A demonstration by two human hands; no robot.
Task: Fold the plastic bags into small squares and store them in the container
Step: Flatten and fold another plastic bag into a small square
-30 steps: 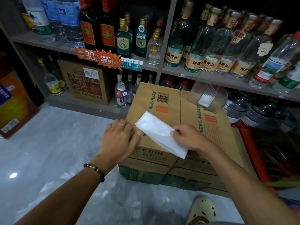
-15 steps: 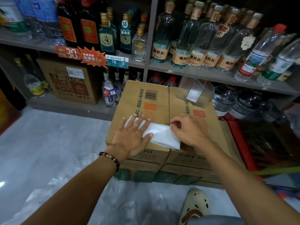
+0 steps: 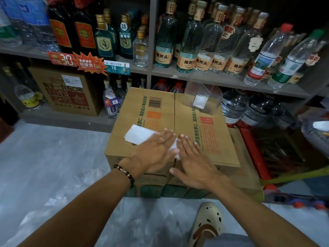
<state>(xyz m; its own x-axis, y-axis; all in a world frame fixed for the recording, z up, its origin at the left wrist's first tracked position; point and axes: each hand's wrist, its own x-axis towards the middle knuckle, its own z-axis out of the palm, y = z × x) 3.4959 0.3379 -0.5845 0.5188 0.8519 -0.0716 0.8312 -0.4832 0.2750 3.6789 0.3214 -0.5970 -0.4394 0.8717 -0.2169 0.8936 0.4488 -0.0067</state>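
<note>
- Head view: a folded white plastic bag (image 3: pixel 138 134) lies flat on top of a brown cardboard box (image 3: pixel 210 139), on the box's left half, near its front edge.
- The left hand (image 3: pixel 156 150) lies palm down across the right part of the bag with fingers straight and spread; its grip is released, pressing rather than grasping. A ring shows on one finger, and a dark beaded bracelet (image 3: pixel 124 172) circles the wrist.
- The right hand (image 3: pixel 194 158) lies flat just beside the left, fingers straight and pointing away from the person, thumb stretched toward the box's front edge. Its grip is also released; it covers the bag's right end, and only a small white corner shows between the two hands.
- The bag's left end sticks out clear of the left hand, its edges a little uneven.
- A clear plastic container (image 3: pixel 203 96) stands at the far right of the box top, well apart from the hands, with something white and folded visible inside it.
- The box rests on more flattened or stacked cardboard with green print along the bottom.
- Behind the box runs a grey shelf (image 3: pixel 195 77) lined with glass bottles (image 3: pixel 185 45) bearing tan labels, darker bottles to the left, and water bottles to the right. Orange and blue price tags (image 3: pixel 89 62) hang on the shelf edge.
- A second carton (image 3: pixel 69 91) sits on the lower shelf at left.
- On the pale floor near the bottom of the view is a cream perforated shoe (image 3: pixel 207 223), and thin clear plastic sheeting (image 3: pixel 53 207) lies spread to its left.
</note>
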